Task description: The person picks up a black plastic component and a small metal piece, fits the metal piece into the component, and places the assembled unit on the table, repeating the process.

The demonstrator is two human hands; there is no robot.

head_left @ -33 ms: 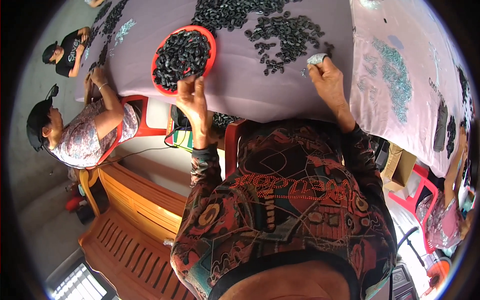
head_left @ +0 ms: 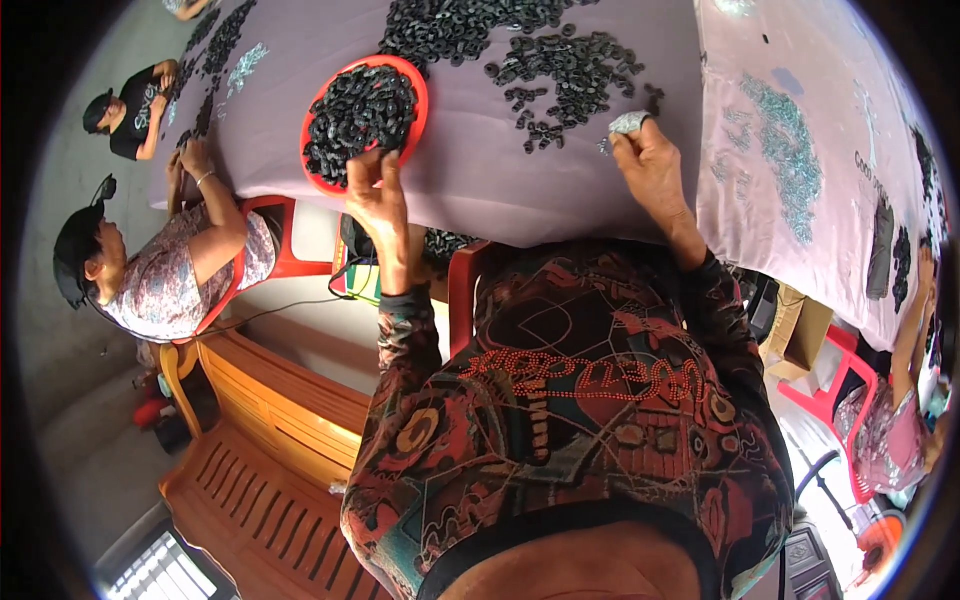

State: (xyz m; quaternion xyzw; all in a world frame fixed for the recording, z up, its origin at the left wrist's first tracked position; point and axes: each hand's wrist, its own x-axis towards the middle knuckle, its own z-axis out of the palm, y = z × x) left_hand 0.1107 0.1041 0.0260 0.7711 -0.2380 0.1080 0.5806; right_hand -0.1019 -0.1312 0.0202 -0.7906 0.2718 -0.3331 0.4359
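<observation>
On the near side of the red bowl, the left hand reaches to its rim, thumb and forefinger bent close together; I cannot tell whether they pinch a piece. Well right of the bowl, the right hand pinches a silvery wad between its fingers. Small black parts fill the bowl, which sits on the cloth-covered bench. Loose black rings lie right of it, and a black heap spreads just beyond.
</observation>
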